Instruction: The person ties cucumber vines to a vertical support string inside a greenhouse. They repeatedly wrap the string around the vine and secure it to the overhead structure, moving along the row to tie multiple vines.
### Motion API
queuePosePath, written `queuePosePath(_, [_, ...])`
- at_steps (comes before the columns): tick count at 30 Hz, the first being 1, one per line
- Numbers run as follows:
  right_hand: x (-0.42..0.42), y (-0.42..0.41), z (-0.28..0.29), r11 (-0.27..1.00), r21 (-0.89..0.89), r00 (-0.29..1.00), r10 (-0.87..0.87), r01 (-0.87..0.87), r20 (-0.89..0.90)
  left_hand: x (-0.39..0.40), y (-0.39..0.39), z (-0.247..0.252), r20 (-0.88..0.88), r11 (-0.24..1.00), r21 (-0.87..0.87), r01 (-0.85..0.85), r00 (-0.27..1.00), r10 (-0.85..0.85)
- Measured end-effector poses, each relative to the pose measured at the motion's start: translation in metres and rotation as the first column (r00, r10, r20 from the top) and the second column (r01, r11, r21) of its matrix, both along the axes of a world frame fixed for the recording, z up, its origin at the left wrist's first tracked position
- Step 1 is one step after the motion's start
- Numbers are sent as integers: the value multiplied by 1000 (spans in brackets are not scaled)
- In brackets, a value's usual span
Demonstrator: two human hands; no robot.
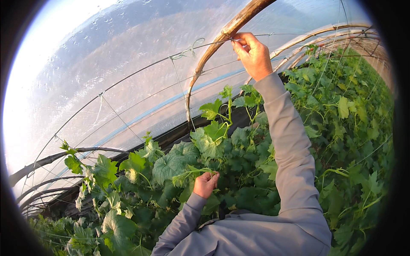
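Observation:
My left hand point(205, 186) is low in the middle, its fingers closed around a green vine shoot point(192, 172) whose tip points left. Raised high, my right hand point(253, 54) pinches at a thin wire point(141, 73) where it meets a bent wooden pole point(221, 36). Whether a string is also between those fingertips is too small to tell. Broad-leaved climbing plants point(179, 160) surround the left hand. Left of the pole, a greenish string point(184, 55) is knotted on the wire, and its strand drops into the leaves.
Clear plastic sheeting point(112, 48) forms the tunnel wall, with a blue strip point(153, 110) along it. More bent poles point(307, 41) recede at the right. Dense foliage point(349, 128) fills that side, crossed by thin strings. A dark pole point(51, 160) slants at the left.

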State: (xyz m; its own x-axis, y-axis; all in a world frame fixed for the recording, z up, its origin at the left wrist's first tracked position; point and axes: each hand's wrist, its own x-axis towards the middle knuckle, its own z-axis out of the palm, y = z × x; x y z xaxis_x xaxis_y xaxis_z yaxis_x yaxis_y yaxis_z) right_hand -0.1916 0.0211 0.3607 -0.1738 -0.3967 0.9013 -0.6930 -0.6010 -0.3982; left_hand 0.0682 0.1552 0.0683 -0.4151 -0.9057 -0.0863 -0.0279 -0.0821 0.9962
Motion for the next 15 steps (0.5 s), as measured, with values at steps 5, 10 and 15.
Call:
queuePosePath(5, [0,3,2,996,32,996,84,-85,27,-1,-1,2,7,1000,-27,4,1000,-4])
queuePosePath(10, [-6,6,5,977,69,979,203,-204,9,-4,-1,1,-12,999,-44,4,1000,-5])
queuePosePath(15, [-11,7,7,989,59,989,140,-137,-44,-11,-1,0,0,999,-46,29,1000,-29])
